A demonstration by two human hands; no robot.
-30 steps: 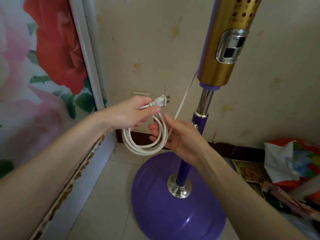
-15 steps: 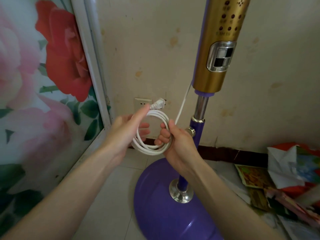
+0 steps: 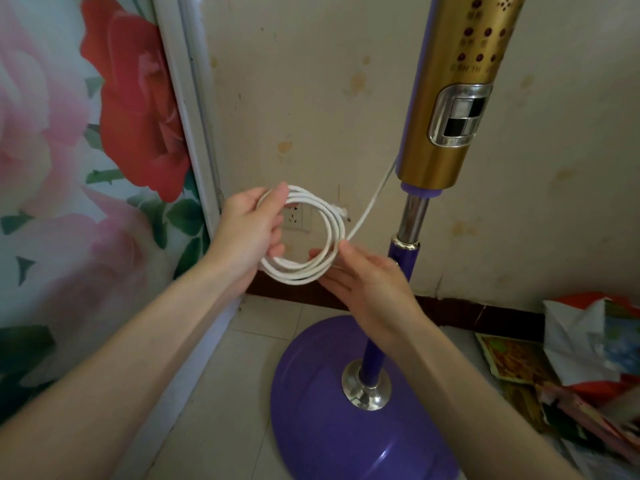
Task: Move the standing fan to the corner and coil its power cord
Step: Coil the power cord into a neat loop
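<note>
**Cord coiled in hands beside fan**

Cord (image 3: 313,233), white, sits at centre frame wound into a round coil of several loops. Left hand (image 3: 251,233) grips the coil's left side, fingers curled over the strands near the top and thumb underneath. Right hand (image 3: 367,282) meets the coil at its lower right; thumb and forefinger pinch the strands where the free length leaves the loop, remaining fingers extended and loosely together. Plug (image 3: 341,213) shows on the coil's right edge, prongs only partly visible. From the pinch point the cord's free run rises to the right and disappears behind the gold column's lower end.

Fan (image 3: 446,109) stands at right of centre: gold column, chrome tube, purple pole, purple base (image 3: 332,410) on the tiled floor at lower centre. Base lies near the wall and the floral panel (image 3: 86,150) at left. Wall socket (image 3: 296,216) is seen through the coil. Papers (image 3: 571,348) lie heaped at lower right.
</note>
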